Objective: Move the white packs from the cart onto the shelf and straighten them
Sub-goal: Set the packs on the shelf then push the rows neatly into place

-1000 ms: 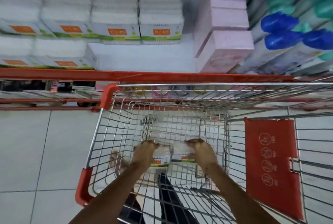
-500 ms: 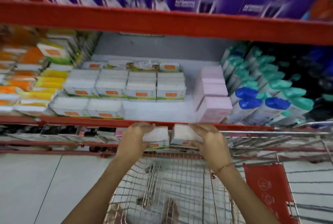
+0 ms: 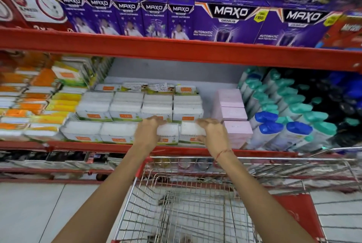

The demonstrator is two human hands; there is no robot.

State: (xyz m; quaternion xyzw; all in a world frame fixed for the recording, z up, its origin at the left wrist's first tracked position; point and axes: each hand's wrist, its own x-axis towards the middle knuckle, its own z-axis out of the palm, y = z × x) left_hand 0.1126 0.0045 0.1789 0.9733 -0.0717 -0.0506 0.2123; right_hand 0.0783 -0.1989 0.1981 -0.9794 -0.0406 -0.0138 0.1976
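Observation:
Two white packs with orange labels sit side by side at the front of the red-edged shelf (image 3: 78, 145). My left hand (image 3: 148, 131) grips the left white pack (image 3: 169, 132). My right hand (image 3: 212, 131) grips the right white pack (image 3: 191, 131). Both packs rest in the front row, to the right of two matching packs (image 3: 100, 131), below a stacked back row of white packs (image 3: 141, 105). The wire cart (image 3: 186, 209) stands under my arms, its basket showing no packs.
Pink boxes (image 3: 234, 119) stand right of my right hand, then bottles with teal and blue caps (image 3: 284, 119). Orange and yellow packs (image 3: 39, 105) fill the shelf's left side. Purple boxes (image 3: 225, 19) line the upper shelf. Pale floor tiles lie left of the cart.
Both hands lifted the two white packs out of the cart, carried them up and forward over the shelf edge, and now hold them in the front row. The view tilted upward.

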